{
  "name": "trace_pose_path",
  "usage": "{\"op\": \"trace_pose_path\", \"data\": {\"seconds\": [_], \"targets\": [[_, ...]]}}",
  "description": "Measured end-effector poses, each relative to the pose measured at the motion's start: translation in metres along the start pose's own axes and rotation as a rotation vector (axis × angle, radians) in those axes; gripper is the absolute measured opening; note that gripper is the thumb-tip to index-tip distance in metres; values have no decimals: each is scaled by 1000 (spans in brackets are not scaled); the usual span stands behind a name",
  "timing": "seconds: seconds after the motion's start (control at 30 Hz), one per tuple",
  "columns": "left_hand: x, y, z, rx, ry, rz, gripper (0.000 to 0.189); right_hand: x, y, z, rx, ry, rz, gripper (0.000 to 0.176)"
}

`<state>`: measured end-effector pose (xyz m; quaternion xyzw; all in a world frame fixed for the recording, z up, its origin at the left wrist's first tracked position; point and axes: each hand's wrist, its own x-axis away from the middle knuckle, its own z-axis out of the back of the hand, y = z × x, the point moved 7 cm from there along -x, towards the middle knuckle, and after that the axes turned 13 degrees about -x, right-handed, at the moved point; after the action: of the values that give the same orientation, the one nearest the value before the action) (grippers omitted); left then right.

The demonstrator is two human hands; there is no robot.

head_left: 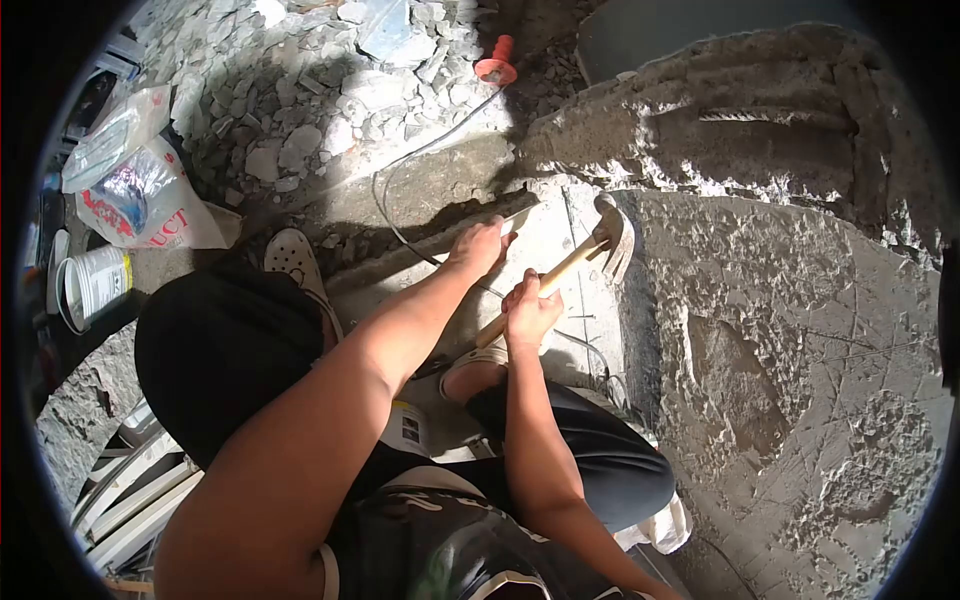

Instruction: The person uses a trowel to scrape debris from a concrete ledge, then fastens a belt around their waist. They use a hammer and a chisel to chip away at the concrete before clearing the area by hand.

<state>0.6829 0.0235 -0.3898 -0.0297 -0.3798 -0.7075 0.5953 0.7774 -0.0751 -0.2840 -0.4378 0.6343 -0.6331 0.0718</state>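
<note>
My right hand (533, 310) is wrapped round the wooden handle of a claw hammer (575, 262). The hammer's metal head points up and to the right, over the pale sunlit surface at the foot of the rough wall. Just up and to the left, my left hand (480, 247) has its fingers closed on a thin flat strip (522, 216) that reaches toward the upper right. What the strip is made of cannot be made out. The two hands are close but apart.
Broken rubble (300, 140) covers the upper left ground. A cable (385, 212) runs down from a red plug-like object (497, 66) beneath my hands. Chipped concrete (740, 330) rises at right. A plastic bag (150, 195) and white bucket (100, 283) stand at left.
</note>
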Motion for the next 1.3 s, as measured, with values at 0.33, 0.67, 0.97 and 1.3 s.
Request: {"op": "trace_pose_path", "data": {"seconds": [0.33,0.67,0.97,1.3], "targets": [[9,11,11,85,-143,147,52,-24,69,29,266,59,-297,19],[3,6,7,60,-106,94,51,-8,29,8,-1,4,123,24],[-5,8,7,64,-147,113,48,-11,39,16,23,9,-17,12],[5,13,14,82,-149,125,52,-21,48,24,189,72,-209,17]]}}
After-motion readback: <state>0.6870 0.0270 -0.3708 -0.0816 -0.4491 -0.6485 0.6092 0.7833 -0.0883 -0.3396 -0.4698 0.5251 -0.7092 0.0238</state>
